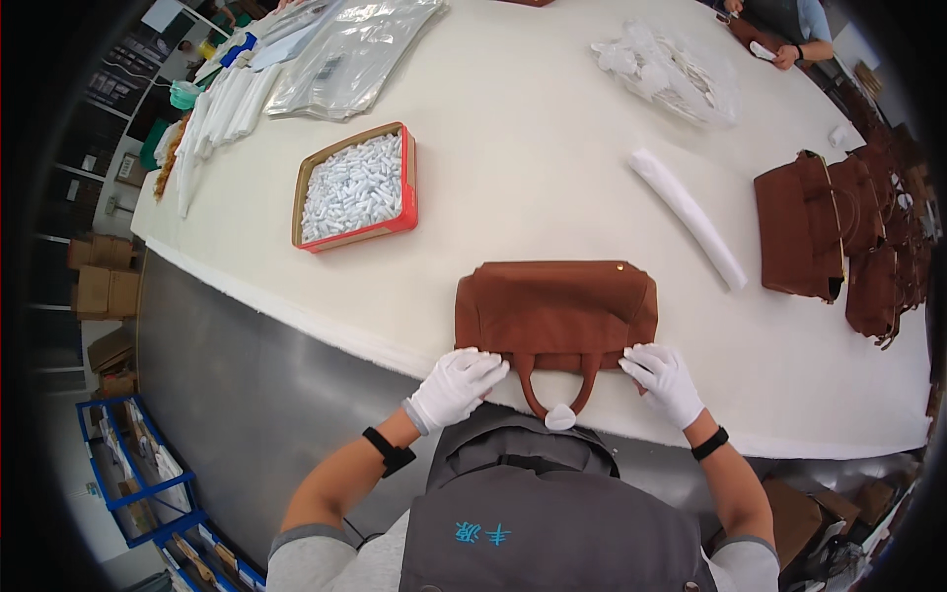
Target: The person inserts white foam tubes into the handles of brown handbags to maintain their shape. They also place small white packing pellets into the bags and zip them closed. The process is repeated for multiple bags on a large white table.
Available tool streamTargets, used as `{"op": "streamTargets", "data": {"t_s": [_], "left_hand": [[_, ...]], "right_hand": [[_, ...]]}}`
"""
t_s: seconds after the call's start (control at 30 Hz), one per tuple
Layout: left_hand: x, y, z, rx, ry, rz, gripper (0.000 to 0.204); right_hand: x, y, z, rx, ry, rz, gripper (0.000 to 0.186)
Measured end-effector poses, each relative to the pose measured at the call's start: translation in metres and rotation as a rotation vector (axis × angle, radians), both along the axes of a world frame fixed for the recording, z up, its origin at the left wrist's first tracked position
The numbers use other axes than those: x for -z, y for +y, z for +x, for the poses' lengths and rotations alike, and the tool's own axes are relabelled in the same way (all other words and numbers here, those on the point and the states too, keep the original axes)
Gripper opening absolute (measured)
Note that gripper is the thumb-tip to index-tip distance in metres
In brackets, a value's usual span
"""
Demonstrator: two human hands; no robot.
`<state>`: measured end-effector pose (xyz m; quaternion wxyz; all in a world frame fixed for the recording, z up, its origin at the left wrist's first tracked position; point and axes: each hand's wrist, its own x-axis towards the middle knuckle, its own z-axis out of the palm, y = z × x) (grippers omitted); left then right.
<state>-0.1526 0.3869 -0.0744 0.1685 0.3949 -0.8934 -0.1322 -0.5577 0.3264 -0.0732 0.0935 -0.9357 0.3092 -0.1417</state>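
- Grey apron (pixel 552 538) fills the lower middle, nearest the camera; just beyond it lies the brown bag (pixel 557 311), flat on the white table (pixel 503 158) by its near edge.
- Long axis of the bag runs left to right, from hand to hand; its body stretches away from the wearer, beyond both sets of fingertips.
- Left hand (pixel 459 389), gloved, meets the near left corner: fingers close together, tips pointing inward and to the right along the bag's near side.
- Right hand (pixel 666 383), also gloved, is at the near right corner, fingers slightly bent and tips pointing left, thumb lower down.
- Whether either hand pinches the leather or merely rests on it, I cannot tell; the undersides are hidden.
- Handle (pixel 527 385) loops between the hands toward the apron, a white wrap (pixel 560 418) at its bend. Both hands touch the bag, but the left fingertips sit a little closer to the handle.
- Beyond the bag, to the left, stands a red tray (pixel 410 183) of small white pieces (pixel 353 187); to the right lies a white roll (pixel 691 219), then more brown bags (pixel 801 237).
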Motion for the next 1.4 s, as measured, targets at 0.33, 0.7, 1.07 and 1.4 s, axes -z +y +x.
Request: {"op": "streamTargets", "data": {"t_s": [0.33,0.7,1.07,1.4], "left_hand": [[-0.017,-0.117,0.016,-0.504,0.894,0.346,0.109],[0.022,-0.118,0.037,-0.478,0.602,0.652,0.104],[0.012,-0.124,0.076,-0.702,0.541,0.555,0.092],[-0.005,-0.137,0.056,-0.653,0.503,0.788,0.053]], "right_hand": [[-0.07,-0.118,0.038,0.442,-0.386,0.729,0.117],[-0.029,-0.158,0.045,0.519,-0.266,1.084,0.085],[-0.043,-0.175,0.019,0.498,-0.056,0.828,0.108],[-0.04,-0.195,0.004,0.43,-0.198,1.287,0.057]]}}
